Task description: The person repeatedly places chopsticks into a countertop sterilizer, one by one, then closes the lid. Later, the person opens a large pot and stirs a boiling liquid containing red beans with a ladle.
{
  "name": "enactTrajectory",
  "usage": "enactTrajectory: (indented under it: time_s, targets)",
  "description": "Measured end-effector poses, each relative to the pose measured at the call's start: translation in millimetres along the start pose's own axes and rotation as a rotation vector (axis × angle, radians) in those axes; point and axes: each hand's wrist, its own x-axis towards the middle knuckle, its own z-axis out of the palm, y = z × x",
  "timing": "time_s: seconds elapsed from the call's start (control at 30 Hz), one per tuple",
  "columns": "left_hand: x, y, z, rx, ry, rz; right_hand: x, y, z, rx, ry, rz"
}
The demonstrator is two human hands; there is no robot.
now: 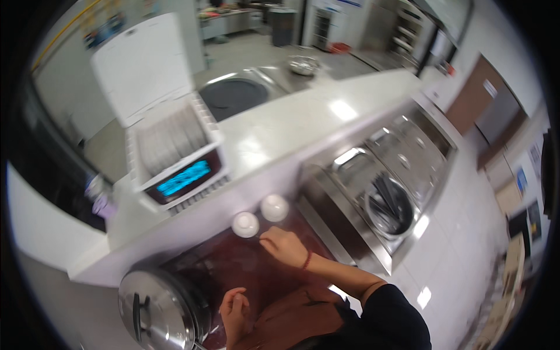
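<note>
My right hand (pixel 285 247), with a red cord at the wrist, reaches over a dark red glossy tabletop (pixel 262 273). Its fingers curl beside a small white round crock (pixel 245 225); whether they pinch something thin there is blurred. A second white crock (pixel 274 208) stands just behind the first, against the counter wall. Low and close to my body, my left hand (pixel 234 311) is loosely bent with nothing visible in it. To its left sits a large round pot with a steel lid (pixel 157 310) and a black handle.
A white lidded box of upright plates (pixel 170 142) stands raised-lid on the white counter (pixel 280 135), its front display lit blue. On the right, a steel food-warming station (pixel 332 210) has covered pans and a round container of black-handled utensils (pixel 389 203).
</note>
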Motion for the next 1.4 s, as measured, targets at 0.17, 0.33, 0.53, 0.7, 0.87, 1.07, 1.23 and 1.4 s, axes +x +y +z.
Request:
enactTrajectory:
  time_s: [0.17, 0.33, 0.53, 0.7, 0.87, 1.07, 1.23, 1.4]
  targets:
    - [-3.5, -12.3, 31.6, 0.139, -0.112, -0.102, -79.6, 97.7, -103.3, -0.252, 0.438, 0.271]
    - [-3.3, -19.5, 66.4, 0.266, -0.224, -0.068, -149.2, 204.2, -203.1, -0.741, 0.520, 0.615]
    - [-8.1, -43.0, 70.3, 0.457, -0.289, 0.046, -220.0, 322.6, -230.8, -0.978, 0.206, 1.200]
    - [-23.3, -43.9, 88.0, 0.330, -0.089, -0.121, -209.2, 350.6, -237.9, -0.893, 0.324, 1.074]
    - [-30.3, -52.9, 89.5, 0.317, -0.057, -0.077, -200.4, 367.7, -238.4, -0.900, 0.369, 0.971]
    - [-36.7, -46.6, 103.6, 0.274, -0.036, -0.127, -192.2, 353.7, -243.3, -0.772, 0.390, 1.041]
    - [-29.5, -39.8, 106.0, 0.128, -0.015, -0.107, -149.7, 289.7, -259.8, -0.659, 0.572, 0.504]
    - [9.7, -25.2, 111.4, 0.056, -0.085, 0.188, -75.2, 154.7, -242.8, -0.540, 0.378, -0.112]
